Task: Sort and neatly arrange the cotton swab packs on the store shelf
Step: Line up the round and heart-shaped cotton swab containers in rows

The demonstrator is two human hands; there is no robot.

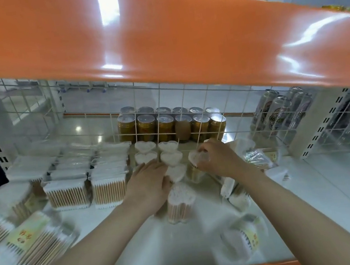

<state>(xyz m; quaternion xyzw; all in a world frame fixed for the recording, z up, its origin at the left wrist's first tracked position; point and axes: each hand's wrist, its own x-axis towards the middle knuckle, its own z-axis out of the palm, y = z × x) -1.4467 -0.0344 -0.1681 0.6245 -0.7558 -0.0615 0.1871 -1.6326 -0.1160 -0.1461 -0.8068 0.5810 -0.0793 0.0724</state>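
Observation:
Heart-shaped clear swab tubs (168, 146) stand in two short rows at the middle of the white shelf (334, 182). My left hand (149, 185) lies flat with straight fingers against the left side of the front tubs. One more heart tub (180, 202) stands just in front of it. My right hand (217, 158) grips another clear swab tub (198, 159) at the right end of the rows. Rectangular swab packs (67, 193) stand in neat rows to the left.
Loose flat swab packs (25, 243) lie at the front left, and a round tub (243, 240) lies on its side at the front right. Bagged packs (256, 159) are heaped to the right. Behind the wire grid (192, 116) stand cans (146, 127). An orange shelf edge (156, 40) hangs overhead.

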